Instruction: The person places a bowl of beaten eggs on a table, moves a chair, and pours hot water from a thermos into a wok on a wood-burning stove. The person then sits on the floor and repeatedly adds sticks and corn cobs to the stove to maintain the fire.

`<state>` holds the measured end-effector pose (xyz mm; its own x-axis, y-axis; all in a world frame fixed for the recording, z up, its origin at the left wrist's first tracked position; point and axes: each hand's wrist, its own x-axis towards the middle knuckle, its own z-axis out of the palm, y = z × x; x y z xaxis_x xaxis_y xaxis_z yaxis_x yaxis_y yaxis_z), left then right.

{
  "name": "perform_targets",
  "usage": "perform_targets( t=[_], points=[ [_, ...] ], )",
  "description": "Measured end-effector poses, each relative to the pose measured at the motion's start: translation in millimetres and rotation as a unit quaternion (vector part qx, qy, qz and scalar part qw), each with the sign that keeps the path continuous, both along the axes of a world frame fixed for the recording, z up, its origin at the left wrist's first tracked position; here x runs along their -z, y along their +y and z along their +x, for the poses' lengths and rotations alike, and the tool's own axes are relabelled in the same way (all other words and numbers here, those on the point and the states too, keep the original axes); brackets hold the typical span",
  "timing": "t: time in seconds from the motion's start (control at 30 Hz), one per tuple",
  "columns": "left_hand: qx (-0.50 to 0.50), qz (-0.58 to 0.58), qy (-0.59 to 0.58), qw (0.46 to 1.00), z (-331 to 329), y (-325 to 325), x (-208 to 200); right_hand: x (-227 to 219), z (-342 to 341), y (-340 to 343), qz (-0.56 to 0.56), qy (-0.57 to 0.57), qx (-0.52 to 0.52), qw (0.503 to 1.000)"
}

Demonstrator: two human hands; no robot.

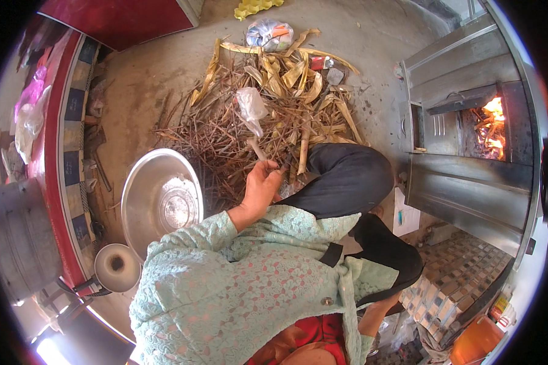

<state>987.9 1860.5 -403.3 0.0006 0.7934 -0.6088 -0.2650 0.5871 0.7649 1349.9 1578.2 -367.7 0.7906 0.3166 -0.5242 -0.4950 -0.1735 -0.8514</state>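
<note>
My left hand (260, 191) is in front of my knees at the near edge of a heap of dry twigs (204, 146). Its thumb and fingers are pinched together. A pale stick-like piece (257, 148) runs from the fingertips toward a whitish plastic bag (251, 108) lying on the heap; whether the fingers grip that piece is unclear. Of my right arm, a bare forearm (377, 313) shows beside my black trouser leg, and the hand itself is hidden behind the leg. Dry corn husks (295, 73) lie across the far part of the heap.
On the right, a metal stove (463, 188) has its firebox uncovered, with flames (492, 128) inside. To the left stand a large metal basin (158, 201) and a small pale bowl (117, 267). Behind the heap is a filled plastic bag (270, 34).
</note>
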Motion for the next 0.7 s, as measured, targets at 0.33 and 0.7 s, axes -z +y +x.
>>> perform_targets(
  t=[0.33,0.7],
  points=[
    [-0.067,0.156,0.059,0.984,-4.6,-3.7,7.6,6.3,3.6,-19.1,0.023,-0.006,0.005,1.000],
    [0.391,0.428,0.083,0.811,68.2,71.5,-76.0,3.4,-5.6,-2.4,0.023,0.049,0.140,0.989]
  ],
)
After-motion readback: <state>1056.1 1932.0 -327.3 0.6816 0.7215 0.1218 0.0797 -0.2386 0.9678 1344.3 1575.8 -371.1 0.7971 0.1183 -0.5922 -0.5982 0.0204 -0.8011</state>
